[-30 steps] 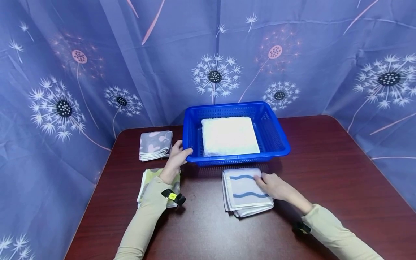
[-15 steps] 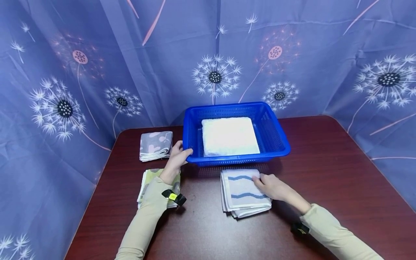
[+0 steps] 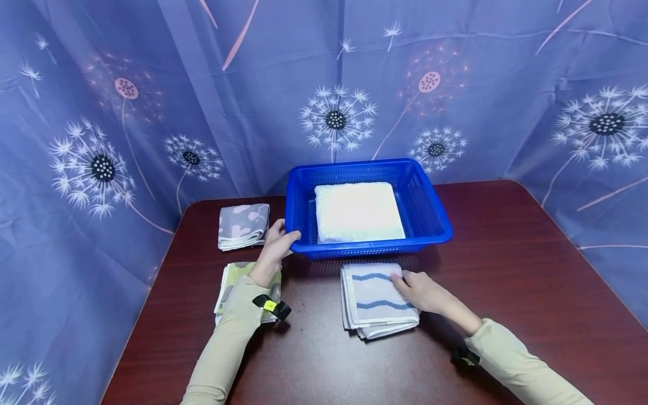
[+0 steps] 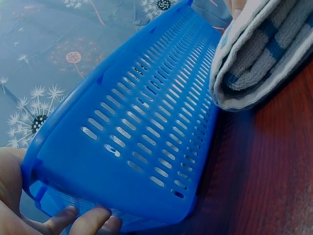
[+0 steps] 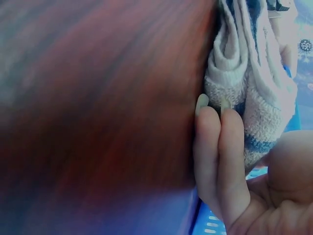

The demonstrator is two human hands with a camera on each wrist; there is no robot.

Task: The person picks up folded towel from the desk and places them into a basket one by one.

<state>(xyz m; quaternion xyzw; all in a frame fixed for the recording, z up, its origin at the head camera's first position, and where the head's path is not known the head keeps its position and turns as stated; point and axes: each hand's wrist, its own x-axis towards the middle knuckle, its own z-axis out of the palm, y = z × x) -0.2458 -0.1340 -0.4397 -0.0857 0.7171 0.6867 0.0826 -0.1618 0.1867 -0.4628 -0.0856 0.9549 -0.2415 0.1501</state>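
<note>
My left hand grips the near left corner of a blue plastic basket, thumb over the rim and fingers under it in the left wrist view. Inside the basket lies a folded white towel. My right hand pinches the right side of a folded white towel with blue wavy stripes, in front of the basket. In the right wrist view the fingers lie under the folded layers of this striped towel and the thumb is on the other side.
A folded grey and pink towel lies at the back left of the brown table. Partly under my left forearm is a folded green and grey towel. A blue dandelion-print curtain hangs behind the table and at its sides.
The striped towel and my right hand have shifted slightly to the left. The left hand and the basket have stayed in place.
</note>
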